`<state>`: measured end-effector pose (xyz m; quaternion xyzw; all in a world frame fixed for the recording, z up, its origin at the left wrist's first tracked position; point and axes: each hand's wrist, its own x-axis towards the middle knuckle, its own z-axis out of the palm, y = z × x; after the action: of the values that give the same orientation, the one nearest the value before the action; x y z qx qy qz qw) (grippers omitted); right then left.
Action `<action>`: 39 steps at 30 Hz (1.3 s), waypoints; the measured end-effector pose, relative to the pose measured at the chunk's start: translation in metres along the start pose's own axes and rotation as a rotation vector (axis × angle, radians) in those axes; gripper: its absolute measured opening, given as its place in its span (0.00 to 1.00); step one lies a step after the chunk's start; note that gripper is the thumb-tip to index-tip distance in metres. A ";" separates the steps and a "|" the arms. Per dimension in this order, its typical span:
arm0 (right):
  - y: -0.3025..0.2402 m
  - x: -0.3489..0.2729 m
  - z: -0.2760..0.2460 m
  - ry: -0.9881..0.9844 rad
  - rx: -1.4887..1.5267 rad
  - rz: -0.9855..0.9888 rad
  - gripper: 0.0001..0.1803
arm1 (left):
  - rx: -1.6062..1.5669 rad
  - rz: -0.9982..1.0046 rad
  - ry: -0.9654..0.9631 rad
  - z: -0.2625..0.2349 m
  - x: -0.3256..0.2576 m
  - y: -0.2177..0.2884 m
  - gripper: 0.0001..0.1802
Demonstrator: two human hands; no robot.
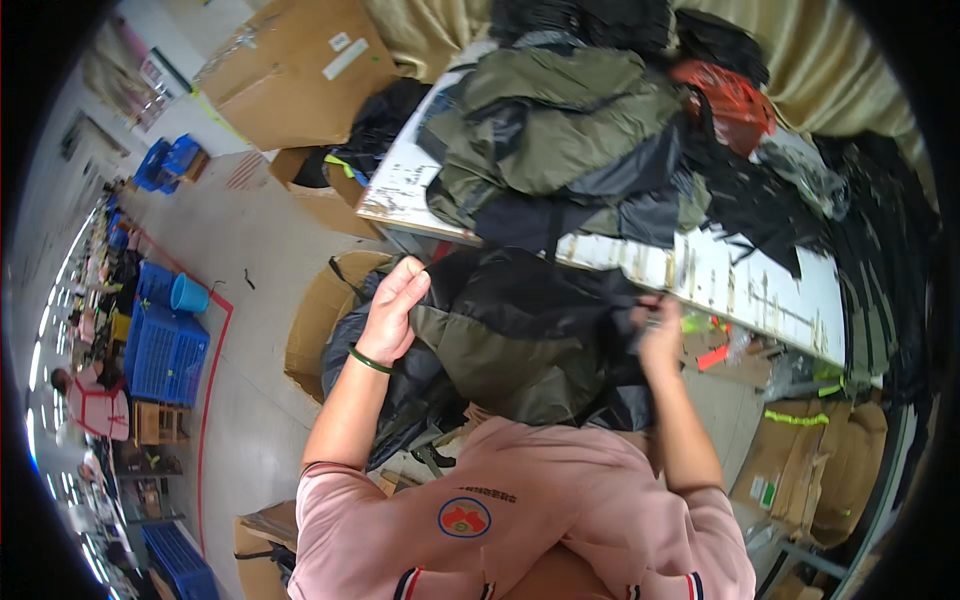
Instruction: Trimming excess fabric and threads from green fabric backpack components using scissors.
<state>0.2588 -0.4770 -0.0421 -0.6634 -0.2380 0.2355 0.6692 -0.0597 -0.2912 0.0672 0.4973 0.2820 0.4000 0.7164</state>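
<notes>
An olive-and-black cloth piece (520,345) is stretched between my hands, hanging in front of my chest; its exact kind does not show. My left hand (393,312), with a dark green bangle at the wrist, is closed on its upper left edge, thumb on top. Gripping the opposite edge, my right hand (657,335) is slightly blurred, with a ring on one finger. Just beyond the held cloth, a heap of similar olive and black cloth (560,130) lies on the white worktable (715,285).
A red plastic bag (728,105) and black strips (765,190) lie on the table's right side. An open carton (308,325) with dark cloth stands left of me. Flattened cardboard (785,465) is at right. Blue crates (165,345) and a seated person (98,400) are far left.
</notes>
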 end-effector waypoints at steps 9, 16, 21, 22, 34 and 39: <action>-0.289 -0.010 -0.218 0.090 -0.616 -1.307 0.04 | 0.432 0.460 -0.334 0.040 -0.006 0.135 0.11; -0.327 -0.028 -0.262 0.222 -0.748 -0.855 0.02 | 0.504 0.173 -0.521 0.065 0.015 0.132 0.10; -0.211 0.019 -0.197 0.209 -1.038 -0.473 0.08 | 0.558 -0.181 -0.494 0.038 0.036 0.030 0.06; -0.172 0.029 -0.210 0.234 -1.153 -0.478 0.09 | 0.570 -0.222 -0.484 0.030 0.040 0.007 0.06; -0.036 -0.054 -0.143 -0.396 -0.408 0.212 0.11 | 1.081 0.344 -0.774 0.035 0.034 -0.059 0.12; -0.001 -0.048 -0.158 -0.521 -0.431 0.159 0.13 | 0.946 0.051 -0.990 0.041 0.043 -0.104 0.17</action>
<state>0.3217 -0.6298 -0.0428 -0.7235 -0.3925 0.3927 0.4102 0.0259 -0.2933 -0.0162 0.8875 0.0539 -0.0240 0.4570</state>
